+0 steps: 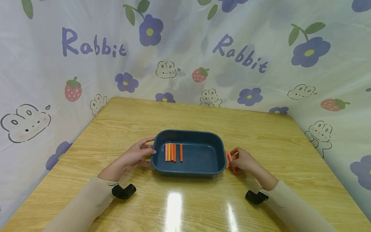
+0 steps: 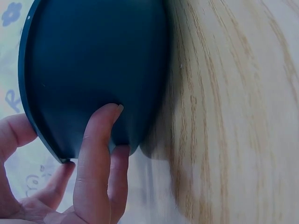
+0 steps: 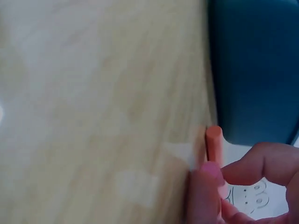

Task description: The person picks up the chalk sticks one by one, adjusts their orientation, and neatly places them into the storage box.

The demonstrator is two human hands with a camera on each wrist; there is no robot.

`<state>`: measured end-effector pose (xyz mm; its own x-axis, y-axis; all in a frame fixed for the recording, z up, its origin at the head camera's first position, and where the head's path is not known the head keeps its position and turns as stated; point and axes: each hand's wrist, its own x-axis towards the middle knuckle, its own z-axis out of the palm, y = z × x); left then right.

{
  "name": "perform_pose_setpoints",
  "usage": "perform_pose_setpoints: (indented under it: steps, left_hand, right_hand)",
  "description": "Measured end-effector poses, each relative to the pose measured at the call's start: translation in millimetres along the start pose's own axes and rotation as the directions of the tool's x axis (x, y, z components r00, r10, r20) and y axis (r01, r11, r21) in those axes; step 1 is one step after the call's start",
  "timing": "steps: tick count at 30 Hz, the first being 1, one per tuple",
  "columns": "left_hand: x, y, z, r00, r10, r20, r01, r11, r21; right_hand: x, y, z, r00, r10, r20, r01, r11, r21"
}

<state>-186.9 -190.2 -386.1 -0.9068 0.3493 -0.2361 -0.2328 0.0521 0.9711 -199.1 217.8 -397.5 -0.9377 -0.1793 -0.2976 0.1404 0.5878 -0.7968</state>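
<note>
A dark blue rectangular tub [image 1: 188,174] stands on the table. My left hand [image 1: 137,154] holds its left end, thumb at the rim and fingers [image 2: 93,163] against the outer wall. Inside, toward the left, several chalk sticks [image 1: 174,153] lie side by side in pink, yellow and orange; one orange stick [image 1: 181,153] lies a little apart. Just outside the right end, my right hand [image 1: 242,160] pinches a pink chalk stick [image 1: 230,157] between thumb and fingers. Beside it an orange chalk stick [image 3: 214,140] lies close to the tub wall, partly hidden by the fingers.
The wooden table [image 1: 185,112] runs back to a white cloth [image 1: 185,38] printed with rabbits, flowers and strawberries, which also hangs at both sides. A black device [image 1: 124,191] sits at the left wrist and another black device [image 1: 256,197] at the right.
</note>
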Motion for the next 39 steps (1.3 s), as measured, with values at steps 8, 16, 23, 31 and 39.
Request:
perform_pose_setpoints:
  steps: [8, 16, 23, 31, 39]
  left_hand:
    - [-0.7, 0.3, 0.4, 1.0, -0.003, -0.003, 0.003, 1.0, -0.003]
    - [-1.6, 1.7, 0.5, 1.0, -0.001, 0.001, 0.001, 1.0, 0.003]
    - [-3.0, 3.3, 0.2, 1.0, 0.01, 0.014, -0.01, 1.0, 0.004]
    - [-2.2, 2.9, 0.1, 1.0, 0.002, 0.007, -0.002, 1.0, 0.008]
    - [-3.6, 4.6, 0.5, 1.0, 0.014, 0.023, -0.014, 1.0, 0.007]
  right_hand:
    - [4.0, 6.0, -16.6, 0.989, 0.033, 0.144, -0.084, 0.925, 0.37]
    - [-0.8, -3.8, -26.9, 0.983, -0.018, 0.181, -0.099, 0.782, 0.615]
    - [-2.9, -18.3, -29.8, 0.981, -0.022, 0.192, -0.109, 0.755, 0.647]
    - [-0.8, -38.2, -27.9, 0.981, -0.042, 0.19, -0.093, 0.754, 0.65]
    - [6.0, -60.2, -22.1, 0.973, -0.056, 0.225, -0.111, 0.74, 0.664]
